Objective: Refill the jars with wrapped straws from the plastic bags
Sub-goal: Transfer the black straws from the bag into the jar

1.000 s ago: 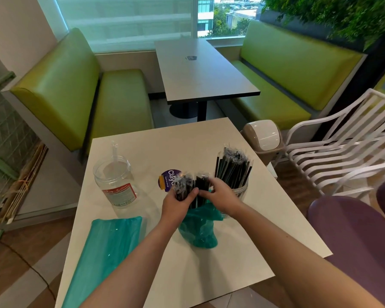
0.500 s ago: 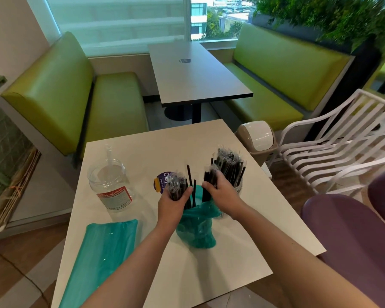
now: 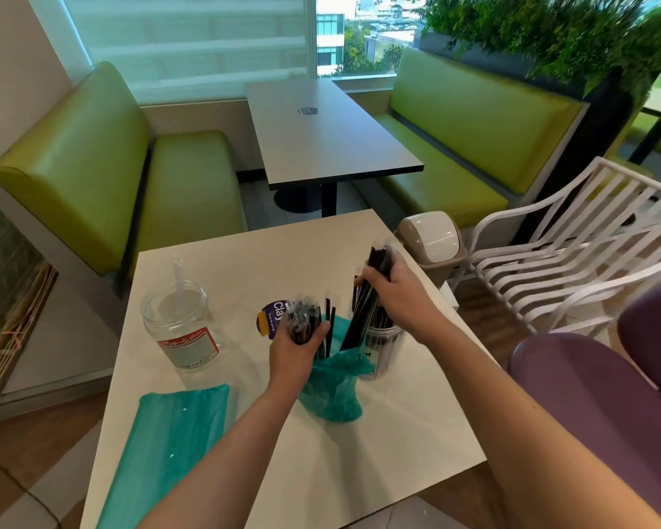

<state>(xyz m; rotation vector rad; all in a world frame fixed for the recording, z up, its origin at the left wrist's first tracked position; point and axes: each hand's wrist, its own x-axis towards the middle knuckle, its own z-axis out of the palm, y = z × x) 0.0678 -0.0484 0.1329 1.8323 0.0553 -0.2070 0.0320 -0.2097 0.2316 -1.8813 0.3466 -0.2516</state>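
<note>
A bundle of black wrapped straws [image 3: 373, 288] is gripped in the right hand [image 3: 395, 295], fingers curled round it, and is held tilted above the filled jar [image 3: 384, 347] at the right of the white table [image 3: 378, 452]. The lower ends of the bundle reach down towards the crumpled teal bag [image 3: 331, 391], which stands just in front of that jar. A second bundle of straws [image 3: 302, 324] is clasped upright by the left hand [image 3: 296, 351] over the mouth of the same bag, thumb and fingers wrapped round it; two loose straws [image 3: 329, 326] are seen standing between the two hands. A clear jar with a red label [image 3: 182, 326] stands to the left, well apart, with one pale straw [image 3: 177, 267] inside. A flat teal bag [image 3: 168, 448] lies at the near left edge. A purple sticker [image 3: 271, 318] is seen behind the left hand.
</note>
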